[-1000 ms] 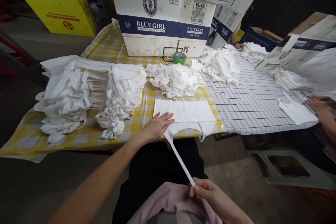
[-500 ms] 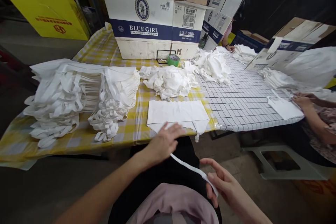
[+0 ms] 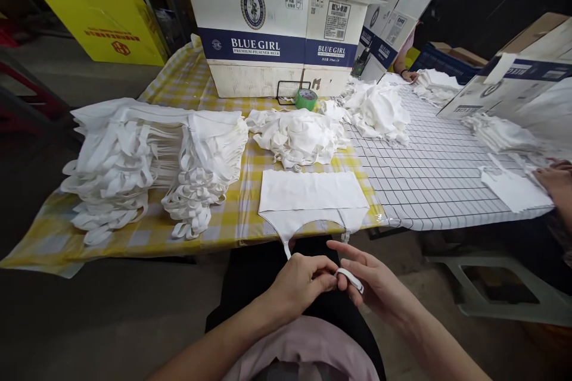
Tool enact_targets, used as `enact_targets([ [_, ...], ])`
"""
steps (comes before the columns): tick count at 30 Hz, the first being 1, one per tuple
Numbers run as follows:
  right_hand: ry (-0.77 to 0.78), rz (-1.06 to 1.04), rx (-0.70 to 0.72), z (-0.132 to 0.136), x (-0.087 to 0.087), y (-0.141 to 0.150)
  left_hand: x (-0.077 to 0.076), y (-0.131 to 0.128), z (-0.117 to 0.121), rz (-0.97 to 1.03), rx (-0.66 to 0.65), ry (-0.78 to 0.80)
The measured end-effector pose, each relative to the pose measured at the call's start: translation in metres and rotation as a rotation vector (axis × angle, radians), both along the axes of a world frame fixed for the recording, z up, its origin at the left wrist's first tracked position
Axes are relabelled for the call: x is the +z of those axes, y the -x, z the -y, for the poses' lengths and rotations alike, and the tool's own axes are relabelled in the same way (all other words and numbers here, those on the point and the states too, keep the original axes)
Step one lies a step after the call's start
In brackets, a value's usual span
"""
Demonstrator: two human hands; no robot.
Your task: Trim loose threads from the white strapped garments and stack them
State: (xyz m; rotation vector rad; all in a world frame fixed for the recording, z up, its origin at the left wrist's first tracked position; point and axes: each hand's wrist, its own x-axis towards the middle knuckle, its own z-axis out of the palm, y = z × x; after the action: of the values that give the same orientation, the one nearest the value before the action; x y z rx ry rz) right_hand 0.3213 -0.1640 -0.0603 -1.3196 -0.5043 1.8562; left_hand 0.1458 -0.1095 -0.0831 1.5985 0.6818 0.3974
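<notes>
A white strappy top (image 3: 313,193) lies flat at the table's front edge, one strap hanging toward my lap. My left hand (image 3: 300,286) pinches that strap with thumb and forefinger, just below the edge. Beside it, my right hand (image 3: 378,283) has the strap's free part (image 3: 351,280) wrapped round its fingers, the forefinger stretched out. The two hands nearly touch. Behind the top sits a loose heap of white garments (image 3: 301,134). To the left stands a thick, neat stack of white tops (image 3: 156,131), its straps bunched at the front.
The table has a yellow checked cover (image 3: 232,214) and a white gridded one (image 3: 411,190). A beer carton (image 3: 250,65) stands behind, with green tape (image 3: 306,99) before it. At right, a co-worker's hand (image 3: 556,181) is beside another white garment (image 3: 513,187). A stool (image 3: 473,303) stands below.
My left hand has come off the top and moved down and right to my right hand. The strap, earlier stretched between the hands, is now looped round my right fingers.
</notes>
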Motion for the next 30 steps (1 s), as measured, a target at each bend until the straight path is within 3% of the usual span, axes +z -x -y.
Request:
enact_targets([
  [3,-0.002,0.022,0.006,-0.006,-0.004,0.002,-0.010,-0.002,-0.002,0.055,0.073,0.162],
  [5,-0.081,0.117,0.019,-0.009,-0.010,0.004,-0.015,-0.003,-0.004,0.099,0.119,0.317],
  [9,-0.485,0.706,-0.006,-0.007,-0.029,0.006,-0.020,-0.003,-0.009,0.131,0.209,0.580],
  [12,-0.821,1.117,0.128,-0.004,-0.047,0.007,-0.019,-0.001,-0.011,0.087,0.239,0.608],
  [15,-0.999,1.306,0.284,-0.007,-0.062,0.007,-0.019,0.000,-0.012,0.061,0.229,0.594],
  [19,-1.052,1.399,0.352,-0.015,-0.071,0.007,-0.019,0.003,-0.013,0.077,0.230,0.605],
  [26,-1.069,1.337,0.304,-0.020,-0.074,0.010,-0.016,0.004,-0.009,0.065,0.178,0.596],
  [28,-1.000,1.267,0.253,-0.023,-0.072,0.012,-0.014,0.006,-0.015,0.008,0.158,0.474],
  [30,-0.883,1.163,0.163,-0.029,-0.068,0.014,-0.013,0.010,-0.029,-0.113,0.204,0.178],
])
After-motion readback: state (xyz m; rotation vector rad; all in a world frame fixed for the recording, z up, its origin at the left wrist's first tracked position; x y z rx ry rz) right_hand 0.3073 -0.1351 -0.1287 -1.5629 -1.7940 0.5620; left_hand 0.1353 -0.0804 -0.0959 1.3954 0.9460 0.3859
